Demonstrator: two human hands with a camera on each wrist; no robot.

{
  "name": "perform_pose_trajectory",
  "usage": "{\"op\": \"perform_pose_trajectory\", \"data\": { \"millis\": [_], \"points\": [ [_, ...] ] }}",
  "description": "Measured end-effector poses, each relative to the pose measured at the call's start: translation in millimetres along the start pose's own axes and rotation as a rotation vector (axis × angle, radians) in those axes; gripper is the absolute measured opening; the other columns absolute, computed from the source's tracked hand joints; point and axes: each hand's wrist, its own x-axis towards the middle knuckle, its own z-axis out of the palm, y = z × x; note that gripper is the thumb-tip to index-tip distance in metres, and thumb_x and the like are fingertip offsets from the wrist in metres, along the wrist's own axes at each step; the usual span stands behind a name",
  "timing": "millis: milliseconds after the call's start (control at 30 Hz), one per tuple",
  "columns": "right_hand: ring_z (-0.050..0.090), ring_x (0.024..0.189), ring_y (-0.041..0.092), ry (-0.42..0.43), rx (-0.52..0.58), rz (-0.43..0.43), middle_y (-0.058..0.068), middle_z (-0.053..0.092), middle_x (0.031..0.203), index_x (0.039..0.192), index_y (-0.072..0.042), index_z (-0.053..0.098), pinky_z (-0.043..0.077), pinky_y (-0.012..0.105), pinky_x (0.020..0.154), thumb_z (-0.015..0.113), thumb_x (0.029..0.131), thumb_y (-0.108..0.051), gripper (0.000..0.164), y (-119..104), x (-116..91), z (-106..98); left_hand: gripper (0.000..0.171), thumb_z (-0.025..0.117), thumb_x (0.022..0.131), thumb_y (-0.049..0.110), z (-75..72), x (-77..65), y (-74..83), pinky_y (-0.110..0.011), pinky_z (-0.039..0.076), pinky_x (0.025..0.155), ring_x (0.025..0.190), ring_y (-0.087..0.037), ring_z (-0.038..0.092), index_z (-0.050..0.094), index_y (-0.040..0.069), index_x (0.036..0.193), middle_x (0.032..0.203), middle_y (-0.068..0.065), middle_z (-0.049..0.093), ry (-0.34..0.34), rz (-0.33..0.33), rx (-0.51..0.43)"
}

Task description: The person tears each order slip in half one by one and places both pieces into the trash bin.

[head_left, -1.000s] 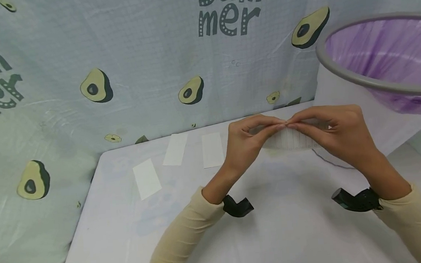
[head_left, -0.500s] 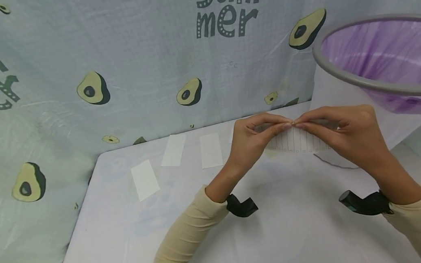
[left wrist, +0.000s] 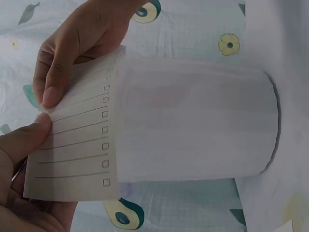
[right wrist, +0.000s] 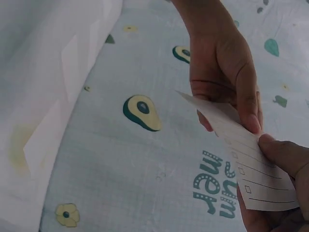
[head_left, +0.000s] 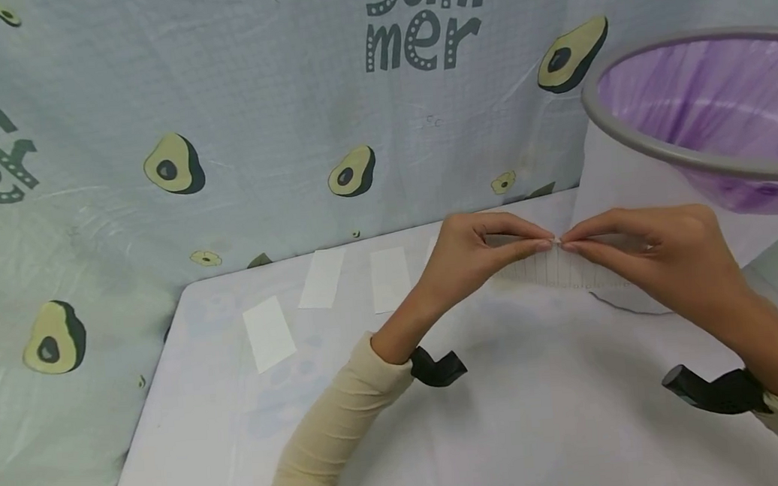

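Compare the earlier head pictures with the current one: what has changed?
The left hand and right hand have shifted rightward and slightly lower in the head view, carrying the lined paper with them. Both still pinch it; nothing was let go. The loose white slips and purple-lined container stayed put.

Wkspace w/ tbl (head_left: 502,408), backdrop (head_left: 257,94) (avocado-print)

In front of you is a big white table (head_left: 186,438). Three flat white paper rectangles (head_left: 322,278) lie apart near its back edge. On your right stands a round white bin (head_left: 628,170) with a grey rim and purple lining.
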Motion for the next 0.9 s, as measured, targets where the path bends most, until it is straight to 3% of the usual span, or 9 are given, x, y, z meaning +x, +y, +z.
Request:
{"op": "perform_pose_trajectory", "data": {
  "millis": [100, 167, 300, 433, 733, 900],
  "points": [
    [0.051, 0.051, -0.007, -0.038, -0.025, -0.005, 0.005, 0.075, 0.073, 0.088, -0.005, 0.08, 0.031, 0.012, 0.047, 0.054, 0.099, -0.056, 0.058, -1, -1, -8, 0.012, 0.077, 0.09, 0.006, -3.1, 4.5, 6.0, -0.027, 0.058, 0.08, 0.09, -0.001, 0.07, 0.081, 0.002, 0.101, 0.097, -0.006, 0.078, -0.071, 0.002, 0.063],
    [0.055, 0.053, -0.007, -0.053, -0.04, 0.0, 0.004, 0.076, 0.074, 0.088, -0.006, 0.081, 0.033, 0.012, 0.048, 0.053, 0.098, -0.058, 0.06, 1, -1, -12, 0.012, 0.077, 0.09, 0.005, -3.1, 8.0, 8.7, -0.026, 0.058, 0.08, 0.089, 0.001, 0.069, 0.081, 0.001, 0.101, 0.097, -0.006, 0.078, -0.095, 0.022, 0.082],
    [0.059, 0.058, -0.01, -0.1, -0.08, 0.011, -0.002, 0.077, 0.078, 0.09, -0.009, 0.082, 0.04, 0.01, 0.05, 0.051, 0.098, -0.06, 0.06, 3, -2, -22, 0.011, 0.078, 0.089, 0.003, 1.6, 12.8, 11.5, -0.026, 0.058, 0.079, 0.086, 0.001, 0.07, 0.08, -0.001, 0.099, 0.096, -0.008, 0.078, -0.109, 0.02, 0.063],
    [0.058, 0.062, -0.012, -0.149, -0.104, -0.009, -0.007, 0.077, 0.08, 0.089, -0.012, 0.082, 0.042, 0.009, 0.05, 0.049, 0.099, -0.061, 0.06, 4, -4, -30, 0.01, 0.079, 0.088, 0.003, 8.5, 12.7, 13.4, -0.024, 0.056, 0.073, 0.081, 0.0, 0.07, 0.081, 0.0, 0.097, 0.093, -0.006, 0.079, -0.125, -0.039, 0.051],
    [0.057, 0.053, -0.009, -0.19, -0.157, -0.078, -0.001, 0.076, 0.075, 0.089, -0.015, 0.081, 0.036, 0.01, 0.044, 0.045, 0.102, -0.061, 0.06, 5, 1, -44, 0.011, 0.079, 0.089, 0.007, 11.8, 18.9, 25.8, -0.021, 0.053, 0.071, 0.079, 0.0, 0.067, 0.082, 0.004, 0.098, 0.093, 0.0, 0.079, -0.147, -0.071, 0.1],
    [0.062, 0.067, -0.015, -0.233, -0.165, -0.052, -0.006, 0.076, 0.081, 0.095, -0.016, 0.081, 0.045, 0.004, 0.057, 0.042, 0.102, -0.062, 0.061, 2, 3, -54, 0.011, 0.078, 0.09, 0.008, 13.1, 27.3, 31.4, -0.018, 0.051, 0.071, 0.079, 0.003, 0.065, 0.082, 0.004, 0.1, 0.095, 0.001, 0.079, -0.197, -0.023, 0.154]
  ]
}}
